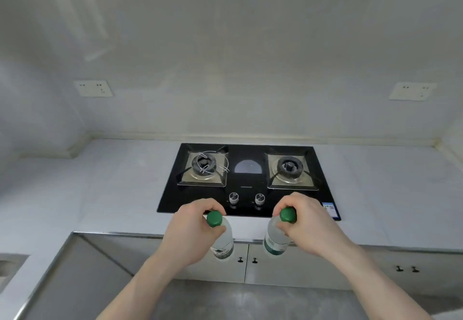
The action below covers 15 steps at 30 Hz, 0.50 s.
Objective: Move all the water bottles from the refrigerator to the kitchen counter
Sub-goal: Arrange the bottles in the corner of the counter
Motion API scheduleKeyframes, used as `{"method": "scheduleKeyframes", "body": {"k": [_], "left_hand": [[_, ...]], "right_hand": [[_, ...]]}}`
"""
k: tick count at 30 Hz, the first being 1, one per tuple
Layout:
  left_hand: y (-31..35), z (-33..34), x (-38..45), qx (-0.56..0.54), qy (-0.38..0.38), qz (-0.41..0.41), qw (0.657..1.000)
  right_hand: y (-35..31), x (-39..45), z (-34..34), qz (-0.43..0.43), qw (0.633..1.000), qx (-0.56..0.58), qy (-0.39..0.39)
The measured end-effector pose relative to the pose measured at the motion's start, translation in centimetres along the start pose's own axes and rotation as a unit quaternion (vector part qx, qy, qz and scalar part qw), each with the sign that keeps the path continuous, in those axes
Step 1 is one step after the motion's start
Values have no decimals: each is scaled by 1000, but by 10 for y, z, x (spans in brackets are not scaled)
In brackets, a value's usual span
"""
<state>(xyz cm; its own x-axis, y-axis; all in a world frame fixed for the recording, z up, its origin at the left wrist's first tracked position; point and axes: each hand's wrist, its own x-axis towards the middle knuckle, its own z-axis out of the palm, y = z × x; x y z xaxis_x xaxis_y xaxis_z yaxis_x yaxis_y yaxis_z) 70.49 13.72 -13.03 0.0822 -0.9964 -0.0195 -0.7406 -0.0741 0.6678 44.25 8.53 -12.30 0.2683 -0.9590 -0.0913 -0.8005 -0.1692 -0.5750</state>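
Two clear water bottles (223,237), green-capped with green labels, gripped in hands (193,232).

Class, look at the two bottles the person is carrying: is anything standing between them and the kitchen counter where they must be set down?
Nothing visible does. The left hand and right hand hold the bottles at the counter edge; the gas stove lies straight ahead, with bare counter beside it.

You hold two bottles (223,239) of clear, shiny plastic with smooth green plastic caps (214,218). Your table (120,182) looks like smooth pale stone with a shiny metal edge (112,233). The stove (246,182) is glossy black glass with shiny metal trays (204,179) and metal knobs (233,197).
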Motion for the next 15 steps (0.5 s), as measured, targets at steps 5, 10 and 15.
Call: {"method": "scheduleKeyframes", "body": {"k": [5,10,15], "left_hand": [[-64,-60,-22,12,48,-43,998],[-121,-109,-48,2,84,-80,993],[-166,-151,-65,1,118,-122,985]], "right_hand": [[-76,24,46,-50,999,6,-19],[-142,43,91,-92,994,22,-45],[-200,61,127,-142,986,25,-80]]}}
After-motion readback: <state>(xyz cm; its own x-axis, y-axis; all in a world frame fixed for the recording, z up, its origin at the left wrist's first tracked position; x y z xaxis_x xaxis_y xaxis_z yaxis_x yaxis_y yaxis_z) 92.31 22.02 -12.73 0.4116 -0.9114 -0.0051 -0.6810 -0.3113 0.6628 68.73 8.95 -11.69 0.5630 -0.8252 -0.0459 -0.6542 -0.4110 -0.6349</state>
